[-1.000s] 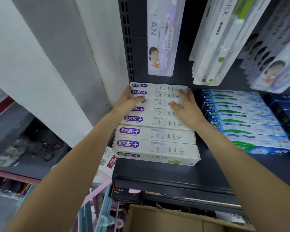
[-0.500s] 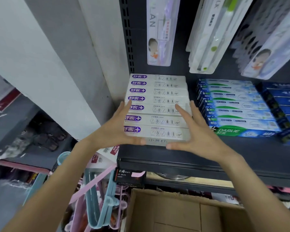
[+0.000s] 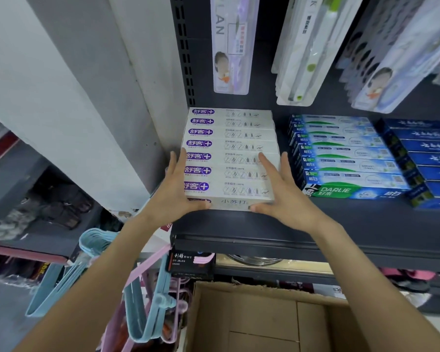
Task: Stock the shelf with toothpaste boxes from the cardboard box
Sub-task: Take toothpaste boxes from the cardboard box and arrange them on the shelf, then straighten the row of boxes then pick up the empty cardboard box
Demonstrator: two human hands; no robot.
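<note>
Head view, from left to right: pastel hangers (image 3: 148, 308) dangle low at the left, beside the dark shelf (image 3: 366, 232). On the shelf's left end lies a row of white toothpaste boxes (image 3: 229, 158) with purple logos, packed side by side up to the front. The left hand (image 3: 174, 196) lies flat against the row's left end, fingers (image 3: 173, 161) straight, thumb across the front box. The right hand (image 3: 282, 196) mirrors it at the right end, fingers straight, thumb on the front face; neither grips. These boxes look light, stiff and smooth, likely to slide or buckle out of line, so squeezing the row from both ends seems best. Just right sit green-and-blue Darlie boxes (image 3: 351, 163), then darker blue ones (image 3: 432, 163). Below, the cardboard box (image 3: 264, 318) stands open; its visible part holds nothing.
</note>
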